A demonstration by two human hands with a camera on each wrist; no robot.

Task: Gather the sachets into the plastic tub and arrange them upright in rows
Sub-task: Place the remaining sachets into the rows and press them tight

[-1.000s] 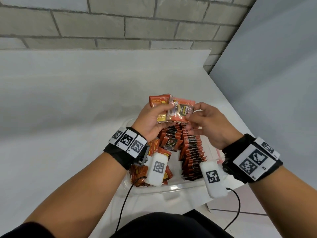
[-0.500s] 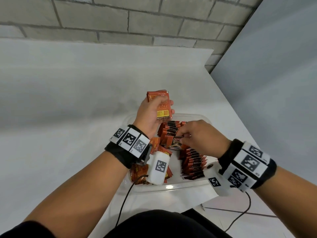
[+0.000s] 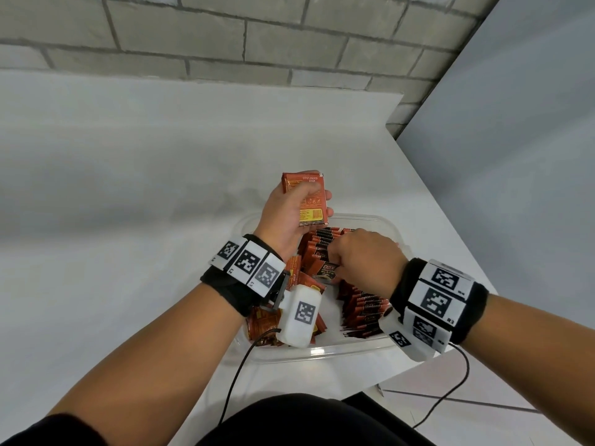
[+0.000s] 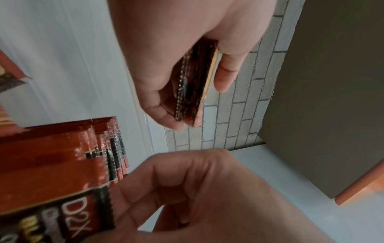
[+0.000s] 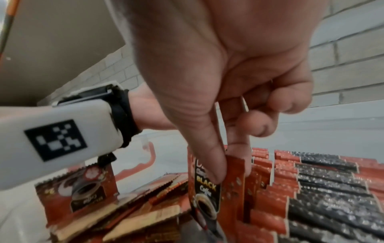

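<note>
A clear plastic tub sits at the near right corner of the white worktop. The right hand pinches one sachet between thumb and fingers, easing it upright into the rows. The left hand grips a small stack of sachets above the tub's far edge. Next, I judge, release and take another from that stack.

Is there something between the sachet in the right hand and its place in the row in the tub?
Nothing visible blocks it. The right hand pinches the sachet upright, directly beside the standing row inside the tub.
</note>
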